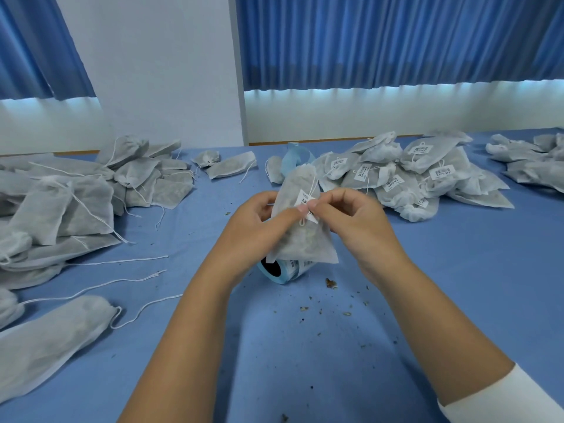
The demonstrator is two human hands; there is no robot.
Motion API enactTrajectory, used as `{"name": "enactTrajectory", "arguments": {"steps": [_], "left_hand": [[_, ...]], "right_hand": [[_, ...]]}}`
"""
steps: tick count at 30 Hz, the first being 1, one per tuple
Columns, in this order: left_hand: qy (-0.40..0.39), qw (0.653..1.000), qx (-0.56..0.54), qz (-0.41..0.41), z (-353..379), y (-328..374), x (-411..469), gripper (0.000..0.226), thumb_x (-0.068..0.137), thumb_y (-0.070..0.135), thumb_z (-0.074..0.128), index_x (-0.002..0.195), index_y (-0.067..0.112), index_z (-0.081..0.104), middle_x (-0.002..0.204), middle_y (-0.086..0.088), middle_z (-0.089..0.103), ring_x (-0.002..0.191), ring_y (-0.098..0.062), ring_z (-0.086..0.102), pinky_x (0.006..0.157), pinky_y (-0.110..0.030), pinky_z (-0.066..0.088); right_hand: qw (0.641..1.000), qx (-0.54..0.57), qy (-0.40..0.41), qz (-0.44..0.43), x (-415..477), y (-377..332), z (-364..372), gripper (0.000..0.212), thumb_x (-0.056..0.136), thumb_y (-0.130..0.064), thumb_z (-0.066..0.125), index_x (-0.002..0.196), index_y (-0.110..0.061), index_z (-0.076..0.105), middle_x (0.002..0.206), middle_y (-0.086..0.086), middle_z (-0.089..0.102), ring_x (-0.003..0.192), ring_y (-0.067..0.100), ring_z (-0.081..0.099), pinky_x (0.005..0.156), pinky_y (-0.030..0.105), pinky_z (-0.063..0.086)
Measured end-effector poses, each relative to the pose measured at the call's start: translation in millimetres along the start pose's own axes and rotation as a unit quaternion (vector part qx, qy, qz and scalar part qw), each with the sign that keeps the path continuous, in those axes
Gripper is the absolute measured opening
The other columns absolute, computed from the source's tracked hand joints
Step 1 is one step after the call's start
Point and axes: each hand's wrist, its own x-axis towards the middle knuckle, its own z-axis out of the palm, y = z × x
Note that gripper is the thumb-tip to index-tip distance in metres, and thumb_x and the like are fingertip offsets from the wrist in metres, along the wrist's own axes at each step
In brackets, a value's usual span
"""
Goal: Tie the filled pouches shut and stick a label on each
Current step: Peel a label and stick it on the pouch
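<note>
While my left hand (253, 218) gripped the filled pouch (300, 239) upright just above the label roll (280, 271) on the surface (305, 355), my right hand (351, 221) pinched the label (309, 206) against its front so it would stick flat

On the blue cloth-covered table (305, 361), a grey non-woven drawstring pouch (300, 236) sits at the middle, with heaps on either side.
The left hand (254, 222) grips it from the left, and the right hand (354, 222) pinches a small white paper label (309, 206) on its front. A pale blue roll of paper labels (290, 273) lies on the table just beneath it. A heap of unlabelled grey pouches (76, 203) lies left, a heap of labelled grey pouches (412, 178) behind and right — dry brown crumbs (331, 283) are scattered before the roll.
</note>
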Motion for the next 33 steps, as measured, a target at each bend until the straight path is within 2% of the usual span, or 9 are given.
{"name": "enactTrajectory", "arguments": {"steps": [2, 4, 7, 10, 16, 22, 26, 28, 33], "left_hand": [[0.050, 0.999, 0.005, -0.003, 3, 0, 1, 0.032, 0.077, 0.059, 0.071, 0.092, 0.030, 0.068, 0.080, 0.016, 0.073, 0.074, -0.001, 0.068, 0.064, -0.019, 0.048], [0.094, 0.996, -0.003, 0.003, 4, 0, 2, 0.028, 0.087, 0.052, 0.067, 0.083, 0.025, 0.065, 0.071, 0.012, 0.066, 0.066, -0.004, 0.061, 0.061, -0.021, 0.046], [0.113, 0.994, 0.003, 0.010, 6, 2, 1, 0.031, 0.094, 0.045, 0.063, 0.086, 0.015, 0.063, 0.080, -0.005, 0.064, 0.075, -0.014, 0.058, 0.072, -0.039, 0.049], [0.131, 0.991, 0.001, 0.001, 9, 6, 1, 0.040, 0.094, 0.044, 0.062, 0.094, 0.004, 0.062, 0.096, -0.021, 0.068, 0.078, -0.021, 0.059, 0.081, -0.053, 0.053], [0.119, 0.993, 0.009, 0.000, 11, 4, 0, 0.028, 0.093, 0.045, 0.063, 0.090, 0.018, 0.067, 0.087, -0.004, 0.073, 0.079, -0.018, 0.068, 0.076, -0.043, 0.055], [0.195, 0.980, 0.040, -0.006, 16, -2, 7, 0.036, 0.095, 0.048, 0.057, 0.082, 0.015, 0.062, 0.072, 0.006, 0.061, 0.066, -0.011, 0.057, 0.062, -0.026, 0.044], [0.215, 0.976, 0.044, -0.010, 19, -7, 9, 0.039, 0.095, 0.050, 0.056, 0.086, 0.012, 0.061, 0.077, 0.004, 0.062, 0.069, -0.011, 0.058, 0.060, -0.026, 0.042], [0.243, 0.969, 0.035, -0.018, 17, -9, 11, 0.045, 0.096, 0.052, 0.054, 0.087, 0.008, 0.060, 0.081, -0.002, 0.063, 0.073, -0.016, 0.059, 0.063, -0.030, 0.044], [0.255, 0.966, 0.042, -0.028, 10, -13, 14, 0.048, 0.097, 0.053, 0.051, 0.066, 0.017, 0.041, 0.063, 0.006, 0.045, 0.057, -0.012, 0.042, 0.054, -0.028, 0.031]], "right_hand": [[0.999, 0.012, -0.018, -0.026, -3, -2, 4, 0.011, 0.083, -0.010, 0.074, 0.082, -0.009, 0.064, 0.074, -0.003, 0.068, 0.069, 0.005, 0.062, 0.065, 0.017, 0.050], [0.999, 0.018, -0.025, -0.043, -5, 0, 9, 0.012, 0.083, -0.009, 0.075, 0.083, -0.012, 0.063, 0.080, -0.001, 0.069, 0.074, 0.007, 0.063, 0.070, 0.019, 0.051], [0.999, 0.034, -0.008, -0.035, -7, 0, 15, 0.017, 0.083, -0.013, 0.076, 0.094, -0.017, 0.063, 0.089, -0.003, 0.074, 0.080, 0.007, 0.068, 0.073, 0.023, 0.052], [0.996, 0.076, 0.001, 0.045, -7, 0, 16, 0.033, 0.083, -0.025, 0.076, 0.109, -0.031, 0.057, 0.091, -0.003, 0.076, 0.082, 0.010, 0.072, 0.070, 0.026, 0.057], [0.965, 0.209, -0.019, 0.159, -6, -6, 8, 0.038, 0.083, -0.012, 0.074, 0.117, -0.021, 0.058, 0.094, 0.008, 0.076, 0.077, 0.018, 0.071, 0.066, 0.033, 0.058], [0.983, 0.142, -0.030, 0.113, -6, -2, 14, 0.039, 0.084, -0.011, 0.073, 0.117, -0.023, 0.057, 0.086, 0.001, 0.074, 0.079, 0.016, 0.071, 0.070, 0.031, 0.055], [0.992, 0.079, -0.037, 0.096, -6, -1, 11, 0.043, 0.085, -0.017, 0.071, 0.118, -0.034, 0.051, 0.093, 0.002, 0.075, 0.086, 0.018, 0.072, 0.079, 0.037, 0.056], [0.994, 0.013, -0.074, 0.077, -8, -3, 10, 0.041, 0.085, -0.021, 0.067, 0.114, -0.041, 0.047, 0.095, 0.003, 0.074, 0.082, 0.017, 0.071, 0.071, 0.037, 0.059], [0.985, -0.018, -0.166, 0.050, -12, -10, 7, 0.014, 0.089, -0.008, 0.065, 0.092, -0.018, 0.057, 0.079, 0.009, 0.070, 0.067, 0.021, 0.067, 0.057, 0.023, 0.052]]}}
